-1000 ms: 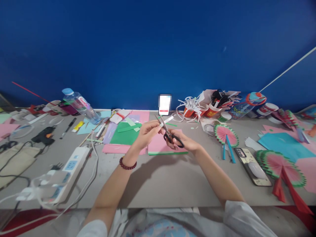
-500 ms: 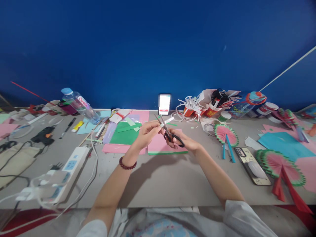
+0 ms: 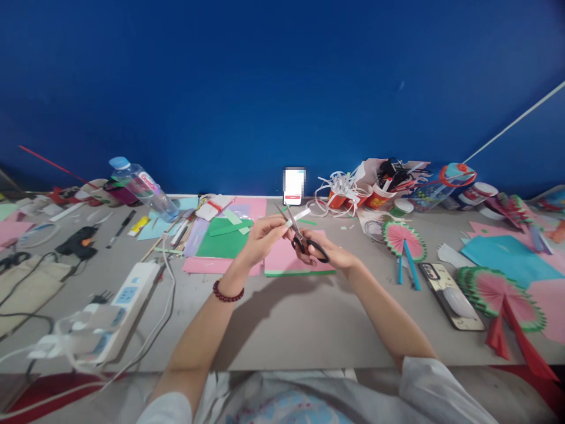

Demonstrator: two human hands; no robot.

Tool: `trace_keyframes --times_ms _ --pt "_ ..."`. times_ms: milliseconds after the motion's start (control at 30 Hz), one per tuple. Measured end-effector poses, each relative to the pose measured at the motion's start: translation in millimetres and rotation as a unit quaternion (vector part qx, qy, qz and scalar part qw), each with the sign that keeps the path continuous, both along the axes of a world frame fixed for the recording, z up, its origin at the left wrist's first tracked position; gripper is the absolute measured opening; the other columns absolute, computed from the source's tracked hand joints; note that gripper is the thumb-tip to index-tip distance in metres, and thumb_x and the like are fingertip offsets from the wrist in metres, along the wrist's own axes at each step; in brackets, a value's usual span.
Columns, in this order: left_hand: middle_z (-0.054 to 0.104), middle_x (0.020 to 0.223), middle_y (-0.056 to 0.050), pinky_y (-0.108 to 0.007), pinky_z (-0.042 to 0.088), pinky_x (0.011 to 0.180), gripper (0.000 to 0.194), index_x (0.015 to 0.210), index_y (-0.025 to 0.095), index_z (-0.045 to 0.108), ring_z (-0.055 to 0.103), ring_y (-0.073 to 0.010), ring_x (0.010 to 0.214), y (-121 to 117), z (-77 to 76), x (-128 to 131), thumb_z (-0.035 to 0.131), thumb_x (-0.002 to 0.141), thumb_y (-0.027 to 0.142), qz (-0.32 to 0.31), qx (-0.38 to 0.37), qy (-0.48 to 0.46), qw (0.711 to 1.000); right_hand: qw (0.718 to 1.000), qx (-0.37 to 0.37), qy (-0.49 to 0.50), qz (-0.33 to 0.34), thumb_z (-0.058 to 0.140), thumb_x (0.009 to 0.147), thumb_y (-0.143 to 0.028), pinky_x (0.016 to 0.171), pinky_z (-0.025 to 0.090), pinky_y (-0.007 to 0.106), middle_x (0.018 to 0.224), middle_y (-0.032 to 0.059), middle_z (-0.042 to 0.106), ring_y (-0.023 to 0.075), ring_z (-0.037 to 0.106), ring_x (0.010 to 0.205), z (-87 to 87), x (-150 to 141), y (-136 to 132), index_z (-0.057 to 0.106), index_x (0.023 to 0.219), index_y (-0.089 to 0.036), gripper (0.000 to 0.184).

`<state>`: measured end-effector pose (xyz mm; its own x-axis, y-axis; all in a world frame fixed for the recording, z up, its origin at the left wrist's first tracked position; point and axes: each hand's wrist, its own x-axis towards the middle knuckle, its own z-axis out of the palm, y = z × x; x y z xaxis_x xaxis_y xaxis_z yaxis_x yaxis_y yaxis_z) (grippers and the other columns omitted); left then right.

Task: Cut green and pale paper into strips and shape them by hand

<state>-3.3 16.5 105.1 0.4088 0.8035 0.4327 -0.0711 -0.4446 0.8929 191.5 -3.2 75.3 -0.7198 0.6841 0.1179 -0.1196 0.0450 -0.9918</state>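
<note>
Between thumb and fingers, my left hand (image 3: pixel 263 238) pinches a narrow white paper strip (image 3: pixel 302 217) that points up to the right. My right hand (image 3: pixel 324 252) has its fingers in the black handles of a pair of scissors (image 3: pixel 297 231). The scissor blades are parted and cross the strip just beyond my left fingertips. Below both hands lies a pink sheet of paper (image 3: pixel 286 264) with a green edge. Green paper (image 3: pixel 225 242) lies to the left of it, partly under loose pale strips.
A white power strip (image 3: pixel 128 306) with cables lies at left, near a tilted water bottle (image 3: pixel 145 187). A lit phone (image 3: pixel 293 187) leans on the blue wall. Paper cups (image 3: pixel 380 197) hold strips and tools. Pink-and-green paper fans (image 3: pixel 503 297) and another phone (image 3: pixel 468 323) lie at right.
</note>
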Motion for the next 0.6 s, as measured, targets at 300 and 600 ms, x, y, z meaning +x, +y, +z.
trace_keyframes --times_ms 300,600 --pt "0.058 0.062 -0.002 -0.025 0.045 0.059 0.032 0.058 0.016 0.061 0.054 -0.012 0.06 -0.1 0.2 -0.1 0.053 0.085 0.031 -0.001 0.005 0.0 1.0 1.0 0.014 0.015 0.007 0.053 0.086 -0.06 0.049 0.031 0.023 0.066 -0.0057 0.042 0.0084 0.036 0.053 0.7 -1.7 0.2 0.039 0.097 -0.018 0.046" --pt "0.058 0.062 -0.002 -0.025 0.045 0.059 0.033 0.058 0.017 0.061 0.054 -0.012 0.061 -0.1 1.3 -0.3 0.054 0.086 0.033 -0.005 0.007 -0.001 1.0 1.0 0.007 0.012 0.004 0.054 0.084 -0.063 0.048 0.029 0.024 0.064 -0.0067 0.041 0.0083 0.035 0.051 1.5 -2.7 -0.5 0.038 0.096 -0.018 0.049"
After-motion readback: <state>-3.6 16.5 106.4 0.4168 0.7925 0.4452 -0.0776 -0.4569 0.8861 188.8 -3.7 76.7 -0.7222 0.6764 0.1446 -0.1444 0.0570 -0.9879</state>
